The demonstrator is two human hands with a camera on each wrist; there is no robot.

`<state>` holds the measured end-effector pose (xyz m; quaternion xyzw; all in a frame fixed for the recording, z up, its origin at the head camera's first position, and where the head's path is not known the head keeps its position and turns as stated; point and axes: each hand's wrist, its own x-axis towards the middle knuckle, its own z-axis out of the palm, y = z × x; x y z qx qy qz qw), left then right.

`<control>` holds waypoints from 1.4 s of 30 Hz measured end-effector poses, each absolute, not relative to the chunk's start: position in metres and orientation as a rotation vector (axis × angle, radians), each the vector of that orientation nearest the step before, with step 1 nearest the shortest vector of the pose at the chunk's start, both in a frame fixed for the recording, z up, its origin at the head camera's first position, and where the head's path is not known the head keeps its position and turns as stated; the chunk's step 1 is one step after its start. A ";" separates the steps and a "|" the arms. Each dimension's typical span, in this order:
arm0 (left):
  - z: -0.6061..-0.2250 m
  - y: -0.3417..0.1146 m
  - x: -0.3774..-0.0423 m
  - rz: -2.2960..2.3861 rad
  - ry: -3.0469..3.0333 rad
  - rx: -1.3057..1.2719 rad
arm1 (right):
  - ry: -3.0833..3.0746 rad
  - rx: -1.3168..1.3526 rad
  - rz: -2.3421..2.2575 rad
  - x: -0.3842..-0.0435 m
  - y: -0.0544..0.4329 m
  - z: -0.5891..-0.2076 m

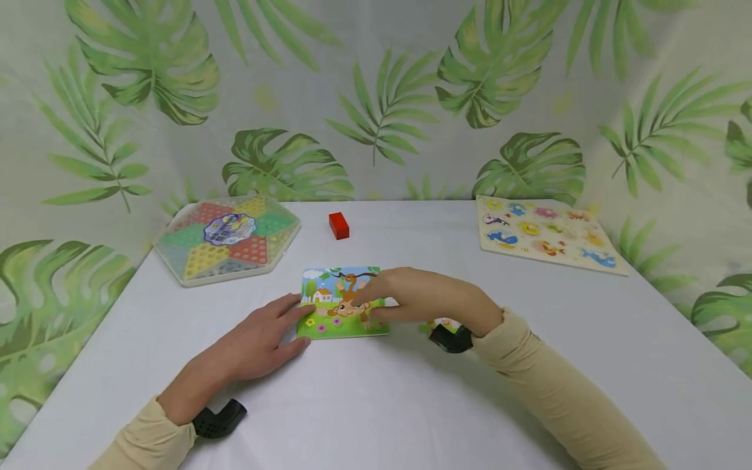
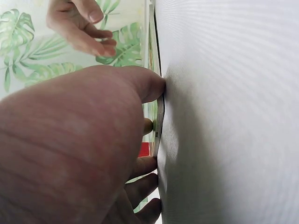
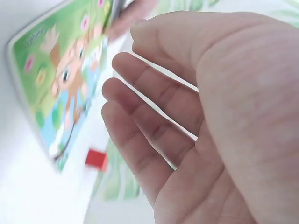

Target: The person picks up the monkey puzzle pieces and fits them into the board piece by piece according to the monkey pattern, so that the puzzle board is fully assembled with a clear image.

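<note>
A picture puzzle board (image 1: 337,326) with an upside-down monkey, a house and flowers lies flat on the white table. My left hand (image 1: 258,343) rests at its left side, the index finger on the picture and the thumb by the near left corner. In the left wrist view, thumb and fingers touch the thin edge of the board (image 2: 159,119). Over the board's right part hovers my right hand (image 1: 425,294), hiding some of the picture. The right wrist view shows its fingers (image 3: 133,149) loosely bent, apart from the board, with nothing between them.
Colourful pieces (image 1: 448,322) lie partly hidden under the right wrist. A red block (image 1: 339,226) sits behind the board. At the back left is a hexagonal Chinese checkers box (image 1: 229,241); at the back right, a sea-animal peg puzzle (image 1: 543,234). Leaf-patterned cloth (image 1: 388,111) hangs behind.
</note>
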<state>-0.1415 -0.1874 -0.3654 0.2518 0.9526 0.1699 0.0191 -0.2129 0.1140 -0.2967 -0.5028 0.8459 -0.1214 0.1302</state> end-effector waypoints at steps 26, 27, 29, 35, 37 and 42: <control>-0.366 -0.189 -0.139 0.496 2.961 0.776 | 2.427 -1.100 -0.419 -0.230 0.180 -0.294; -0.365 -0.189 -0.139 0.497 2.958 0.771 | 2.424 -1.071 -0.416 -0.230 0.180 -0.296; -0.365 -0.188 -0.139 0.494 2.954 0.765 | 2.414 -1.021 -0.416 -0.230 0.179 -0.299; -0.364 -0.187 -0.140 0.487 2.955 0.766 | 2.391 -0.960 -0.420 -0.228 0.178 -0.306; -0.364 -0.187 -0.140 0.486 2.955 0.768 | 2.383 -0.941 -0.431 -0.228 0.177 -0.307; -0.365 -0.187 -0.140 0.488 2.955 0.766 | 2.363 -0.951 -0.452 -0.230 0.181 -0.307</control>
